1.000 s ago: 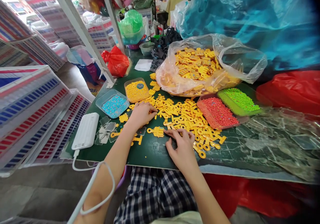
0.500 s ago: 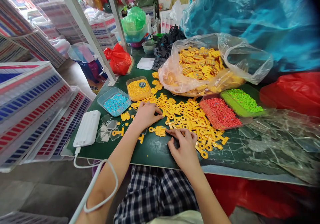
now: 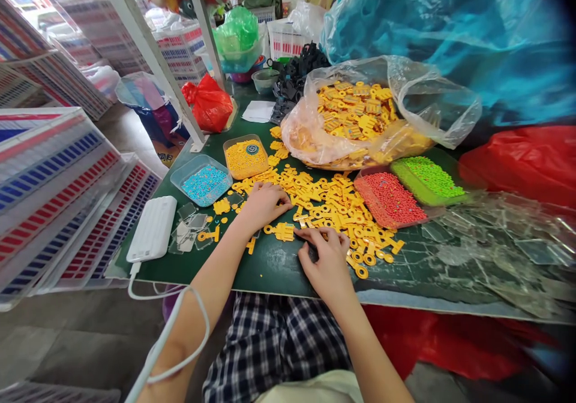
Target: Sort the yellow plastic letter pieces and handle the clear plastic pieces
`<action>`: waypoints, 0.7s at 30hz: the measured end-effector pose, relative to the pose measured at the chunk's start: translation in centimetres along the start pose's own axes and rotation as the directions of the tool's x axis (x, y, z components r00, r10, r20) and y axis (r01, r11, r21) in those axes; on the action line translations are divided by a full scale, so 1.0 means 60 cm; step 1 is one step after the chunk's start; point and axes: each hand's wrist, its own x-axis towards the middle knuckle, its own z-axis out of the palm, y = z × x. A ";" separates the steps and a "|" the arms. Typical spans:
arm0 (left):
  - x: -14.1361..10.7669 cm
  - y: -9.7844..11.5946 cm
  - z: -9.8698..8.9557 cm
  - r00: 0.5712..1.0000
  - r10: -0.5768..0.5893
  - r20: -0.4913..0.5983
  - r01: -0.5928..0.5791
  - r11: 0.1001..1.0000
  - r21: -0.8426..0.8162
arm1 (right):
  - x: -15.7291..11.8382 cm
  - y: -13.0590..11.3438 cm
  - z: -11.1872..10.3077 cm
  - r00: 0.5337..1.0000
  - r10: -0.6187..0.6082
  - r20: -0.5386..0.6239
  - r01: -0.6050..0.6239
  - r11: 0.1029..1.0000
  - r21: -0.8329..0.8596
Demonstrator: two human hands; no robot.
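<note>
A flat yellow plastic figure-shaped piece with a ring at one end [image 3: 283,231] lies on the green tabletop [image 3: 274,271] between my hands. My right hand [image 3: 327,265] rests at its right edge, the index fingertip touching or nearly touching it and the thumb held apart. Just above the piece, my left hand [image 3: 266,205] bends over the edge of a heap of loose yellow pieces [image 3: 333,202]. Its thumb and index finger come close together in a pinch; anything between them is too small or hidden to make out.
Trays of blue beads [image 3: 204,182], yellow beads [image 3: 245,157], red beads [image 3: 389,199] and green beads [image 3: 429,176] surround the heap. Behind it sits an open plastic bag [image 3: 301,130] of yellow pieces. A white power bank [image 3: 152,229] with cable lies left; clear plastic pieces [image 3: 486,253] lie right.
The whole view has shifted slightly, moving the scene a little left and up. Both hands keep nearly the same places around the yellow piece.
</note>
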 end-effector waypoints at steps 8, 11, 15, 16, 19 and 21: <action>-0.003 -0.012 -0.001 0.997 -0.001 -0.071 0.001 1.000 -0.007 | 0.000 0.000 -0.003 1.000 0.002 0.025 -0.002 1.000 0.009; -0.005 -0.015 -0.005 0.997 -0.010 -0.075 0.010 1.000 -0.006 | -0.001 0.001 -0.002 1.000 0.012 0.029 -0.012 1.000 0.006; -0.008 -0.015 -0.011 0.999 -0.009 -0.048 0.008 1.000 -0.009 | 0.000 0.002 -0.002 1.000 0.003 0.016 -0.003 1.000 -0.001; -0.008 -0.014 -0.012 0.999 -0.008 -0.040 0.008 1.000 -0.008 | 0.000 0.002 -0.003 1.000 0.003 0.013 -0.003 1.000 0.000; -0.010 -0.011 -0.014 1.000 -0.012 -0.011 0.012 1.000 0.003 | 0.000 0.001 -0.003 1.000 0.006 0.014 -0.006 1.000 0.005; -0.010 -0.010 -0.013 1.000 -0.001 0.015 0.001 1.000 0.002 | 0.000 0.001 -0.003 1.000 0.007 0.016 -0.007 1.000 0.002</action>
